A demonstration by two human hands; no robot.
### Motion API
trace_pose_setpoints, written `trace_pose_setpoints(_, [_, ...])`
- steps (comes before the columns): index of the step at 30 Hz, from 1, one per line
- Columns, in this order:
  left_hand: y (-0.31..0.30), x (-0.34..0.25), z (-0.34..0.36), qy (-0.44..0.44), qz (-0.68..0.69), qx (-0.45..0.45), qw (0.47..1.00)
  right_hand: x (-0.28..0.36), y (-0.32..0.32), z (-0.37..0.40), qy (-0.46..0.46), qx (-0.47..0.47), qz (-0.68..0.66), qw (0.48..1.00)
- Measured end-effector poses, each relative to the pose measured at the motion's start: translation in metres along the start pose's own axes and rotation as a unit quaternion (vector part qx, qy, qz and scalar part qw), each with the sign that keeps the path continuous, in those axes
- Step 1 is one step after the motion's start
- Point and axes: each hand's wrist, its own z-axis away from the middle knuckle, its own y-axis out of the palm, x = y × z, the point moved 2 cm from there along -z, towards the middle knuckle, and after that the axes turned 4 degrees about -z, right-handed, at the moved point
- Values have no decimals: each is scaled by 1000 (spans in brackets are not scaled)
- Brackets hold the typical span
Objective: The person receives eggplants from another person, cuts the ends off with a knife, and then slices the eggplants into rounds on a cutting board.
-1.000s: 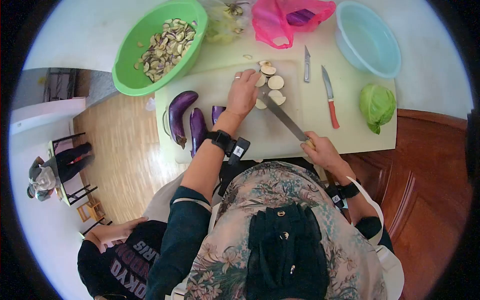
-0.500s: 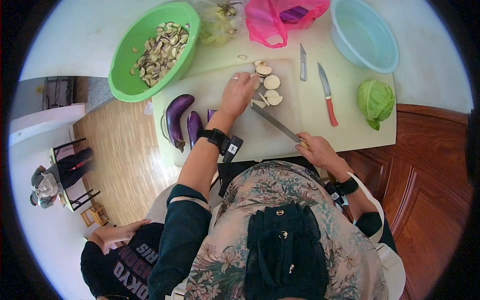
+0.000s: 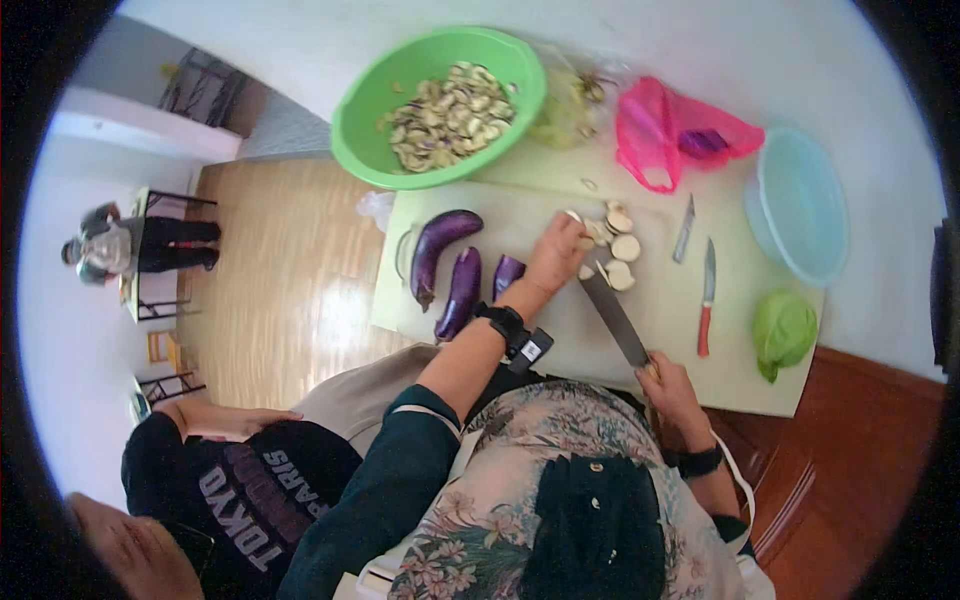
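My left hand (image 3: 556, 256) is over the cutting board (image 3: 560, 335), its fingers closed on a pale eggplant slice (image 3: 573, 215). More round eggplant slices (image 3: 625, 247) lie just right of its fingertips, some overlapping. In my right hand (image 3: 670, 390) is the handle of a kitchen knife (image 3: 614, 320). Its blade points up and left, the tip close to the slices and below my left hand. A cut eggplant piece (image 3: 507, 275) sits beside my left wrist, partly covered. Further left are a whole eggplant (image 3: 440, 250) and another eggplant (image 3: 460, 292).
A green basin (image 3: 350, 130) holds many cut pieces. Behind the board lie a pink bag (image 3: 645, 120) and a clear bag (image 3: 560, 120). To the right are a small knife (image 3: 685, 228), a red-handled knife (image 3: 706, 295), a blue basin (image 3: 800, 205) and a cabbage (image 3: 783, 330). A person sits close on my left.
The view has swung, so the table appears lower and further right. The knife's blade now shows more of its flat side. A slice now shows at my left fingertips.
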Motion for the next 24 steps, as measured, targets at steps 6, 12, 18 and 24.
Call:
trace_pose_setpoints(6, [-8, 2, 8, -23, 44, -47, 998, -6, 0, -5, 59, 5, -50, 997])
trace_pose_setpoints(12, [-14, -10, 38, -178, 107, 44, 977, -3, -1, -6, 77, -5, -73, 994])
trace_pose_setpoints(18, [-1, -15, 62, -113, 20, 168, 979, 6, -6, -7, 126, 13, -83, 988])
trace_pose_setpoints(24, [-24, -22, 58, -88, -53, 155, 983, 7, -3, -6, 71, 5, -21, 997])
